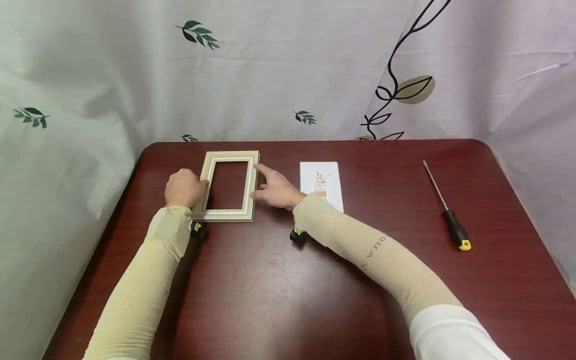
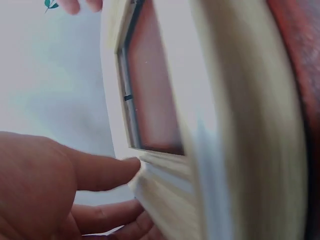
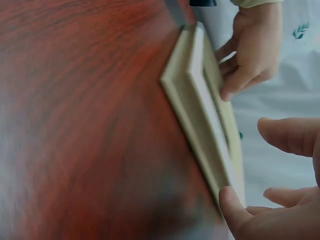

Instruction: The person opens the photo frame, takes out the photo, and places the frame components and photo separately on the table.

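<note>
A cream picture frame (image 1: 225,216) lies on the dark red table, and the tabletop shows through its opening. My left hand (image 1: 184,187) holds the frame's left side. In the left wrist view its thumb rests on the moulding (image 2: 165,172) and the other fingers bend against the outer edge. At the right side, my right hand (image 1: 279,189) has thumb and forefinger spread, with their tips at the frame's edge. The right wrist view shows one fingertip by the frame's side wall (image 3: 200,125) and the thumb apart from it.
A white card (image 1: 317,172) with a printed plant lies partly behind my right wrist. Farther right is a screwdriver (image 1: 456,227) with a black and yellow handle. A patterned white curtain (image 1: 270,75) hangs behind the table's back edge.
</note>
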`<state>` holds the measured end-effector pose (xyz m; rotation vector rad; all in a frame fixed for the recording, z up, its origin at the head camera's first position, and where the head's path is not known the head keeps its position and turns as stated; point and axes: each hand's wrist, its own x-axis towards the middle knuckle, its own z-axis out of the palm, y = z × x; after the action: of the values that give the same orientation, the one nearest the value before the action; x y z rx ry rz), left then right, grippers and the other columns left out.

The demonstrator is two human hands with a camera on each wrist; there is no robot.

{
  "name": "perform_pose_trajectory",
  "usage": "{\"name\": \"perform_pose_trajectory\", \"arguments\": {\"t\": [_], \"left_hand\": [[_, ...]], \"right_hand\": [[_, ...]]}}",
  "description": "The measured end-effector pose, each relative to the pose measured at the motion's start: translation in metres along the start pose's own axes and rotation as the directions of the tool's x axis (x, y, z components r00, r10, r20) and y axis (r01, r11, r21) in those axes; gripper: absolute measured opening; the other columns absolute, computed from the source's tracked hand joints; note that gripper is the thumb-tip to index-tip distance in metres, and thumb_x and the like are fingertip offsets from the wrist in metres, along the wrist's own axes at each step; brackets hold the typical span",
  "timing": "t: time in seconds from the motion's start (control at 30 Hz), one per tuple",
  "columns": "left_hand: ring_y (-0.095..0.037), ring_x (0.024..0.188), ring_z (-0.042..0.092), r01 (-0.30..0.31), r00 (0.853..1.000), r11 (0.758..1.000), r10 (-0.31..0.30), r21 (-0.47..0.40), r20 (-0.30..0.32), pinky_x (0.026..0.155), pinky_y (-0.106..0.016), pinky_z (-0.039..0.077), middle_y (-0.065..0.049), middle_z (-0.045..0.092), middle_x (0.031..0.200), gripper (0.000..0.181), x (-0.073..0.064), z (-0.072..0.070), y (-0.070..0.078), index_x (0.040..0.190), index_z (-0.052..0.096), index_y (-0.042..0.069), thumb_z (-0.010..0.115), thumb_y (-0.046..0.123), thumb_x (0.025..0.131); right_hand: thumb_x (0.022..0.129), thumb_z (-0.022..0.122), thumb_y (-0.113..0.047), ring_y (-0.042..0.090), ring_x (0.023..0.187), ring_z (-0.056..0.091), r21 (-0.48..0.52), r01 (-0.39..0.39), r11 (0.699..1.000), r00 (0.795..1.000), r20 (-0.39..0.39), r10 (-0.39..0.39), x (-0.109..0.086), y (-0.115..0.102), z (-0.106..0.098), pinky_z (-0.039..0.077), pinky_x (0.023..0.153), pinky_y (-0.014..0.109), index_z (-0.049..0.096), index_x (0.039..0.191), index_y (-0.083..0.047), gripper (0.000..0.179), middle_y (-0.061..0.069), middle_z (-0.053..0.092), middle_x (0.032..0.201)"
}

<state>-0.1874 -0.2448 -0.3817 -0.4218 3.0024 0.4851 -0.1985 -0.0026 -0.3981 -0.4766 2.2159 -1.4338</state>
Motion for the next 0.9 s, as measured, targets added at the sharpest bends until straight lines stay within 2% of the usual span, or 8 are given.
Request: {"name": "perform_pose_trajectory", "arguments": {"t": [0.1, 0.2, 0.3, 0.33, 0.57, 0.67, 0.77, 0.9], "left_hand": [[-0.045, 0.086, 0.064, -0.009, 1.0, 1.0, 0.009, -0.001, -0.026, 0.071, -0.055, 0.052, -0.03, 0.066, 0.092, 0.038, -0.001, -0.001, 0.006, 0.084, 0.068, -0.004, 0.058, 0.031, 0.095], [-0.048, 0.1, 0.06, -0.034, 0.998, 0.999, 0.033, -0.022, -0.062, 0.084, -0.06, 0.05, -0.031, 0.062, 0.106, 0.042, -0.004, -0.001, 0.019, 0.106, 0.067, -0.008, 0.057, 0.031, 0.095], [-0.05, 0.114, 0.053, -0.088, 0.992, 0.995, 0.083, -0.053, -0.094, 0.095, -0.061, 0.044, -0.032, 0.056, 0.123, 0.053, -0.009, -0.002, 0.036, 0.131, 0.058, -0.008, 0.059, 0.031, 0.096], [-0.051, 0.117, 0.052, -0.11, 0.989, 0.992, 0.104, -0.059, -0.101, 0.096, -0.061, 0.044, -0.032, 0.055, 0.127, 0.056, -0.01, -0.002, 0.043, 0.135, 0.055, -0.007, 0.059, 0.031, 0.095], [-0.047, 0.121, 0.054, -0.261, 0.961, 0.963, 0.253, -0.064, -0.116, 0.099, -0.057, 0.044, -0.028, 0.056, 0.133, 0.055, -0.022, 0.004, 0.087, 0.137, 0.056, -0.004, 0.063, 0.031, 0.095], [-0.043, 0.126, 0.051, -0.324, 0.945, 0.943, 0.32, -0.068, -0.063, 0.104, -0.054, 0.042, -0.027, 0.055, 0.136, 0.057, -0.026, 0.009, 0.106, 0.139, 0.055, -0.004, 0.065, 0.032, 0.095], [-0.04, 0.136, 0.043, -0.384, 0.921, 0.921, 0.387, -0.063, 0.043, 0.111, -0.052, 0.036, -0.025, 0.049, 0.144, 0.064, -0.028, 0.015, 0.122, 0.144, 0.049, -0.002, 0.066, 0.035, 0.095], [-0.036, 0.144, 0.034, -0.475, 0.859, 0.88, 0.468, -0.015, 0.207, 0.117, -0.047, 0.03, -0.023, 0.041, 0.154, 0.077, -0.032, 0.024, 0.139, 0.15, 0.04, -0.004, 0.069, 0.039, 0.094]], "right_hand": [[0.093, 0.069, -0.006, 0.035, 0.13, 0.055, -0.036, 0.034, 0.999, 0.999, -0.023, -0.035, -0.007, -0.004, -0.012, 0.047, 0.103, 0.032, 0.028, 0.158, -0.006, 0.077, 0.008, 0.021, 0.166], [0.096, 0.066, -0.009, 0.037, 0.13, 0.054, -0.059, 0.055, 0.997, 0.997, -0.046, -0.058, -0.018, -0.007, -0.025, 0.047, 0.104, 0.034, 0.032, 0.157, -0.008, 0.07, 0.005, 0.024, 0.166], [0.097, 0.065, -0.012, 0.038, 0.133, 0.051, -0.088, 0.056, 0.995, 0.996, -0.068, -0.062, -0.029, -0.007, -0.038, 0.044, 0.108, 0.038, 0.036, 0.156, -0.01, 0.066, 0.001, 0.026, 0.165], [0.097, 0.065, -0.012, 0.037, 0.134, 0.05, -0.105, 0.055, 0.993, 0.995, -0.079, -0.064, -0.032, -0.007, -0.042, 0.043, 0.109, 0.039, 0.037, 0.156, -0.01, 0.065, 0.001, 0.027, 0.165], [0.099, 0.063, -0.018, 0.028, 0.146, 0.034, -0.262, 0.011, 0.965, 0.99, -0.135, -0.048, -0.047, 0.0, -0.064, 0.031, 0.116, 0.042, 0.039, 0.154, -0.008, 0.061, 0.008, 0.028, 0.164], [0.098, 0.063, -0.02, 0.029, 0.149, 0.028, -0.326, -0.011, 0.945, 0.99, -0.139, -0.036, -0.05, 0.002, -0.071, 0.027, 0.118, 0.045, 0.039, 0.154, -0.007, 0.062, 0.011, 0.026, 0.164], [0.097, 0.064, -0.021, 0.031, 0.151, 0.021, -0.394, -0.02, 0.919, 0.989, -0.141, -0.039, -0.054, 0.008, -0.078, 0.022, 0.12, 0.047, 0.039, 0.153, -0.004, 0.063, 0.015, 0.026, 0.164], [0.095, 0.066, -0.022, 0.038, 0.151, 0.019, -0.487, -0.013, 0.873, 0.993, -0.109, -0.046, -0.059, 0.02, -0.086, 0.018, 0.121, 0.05, 0.038, 0.152, 0.0, 0.067, 0.022, 0.025, 0.162]]}}
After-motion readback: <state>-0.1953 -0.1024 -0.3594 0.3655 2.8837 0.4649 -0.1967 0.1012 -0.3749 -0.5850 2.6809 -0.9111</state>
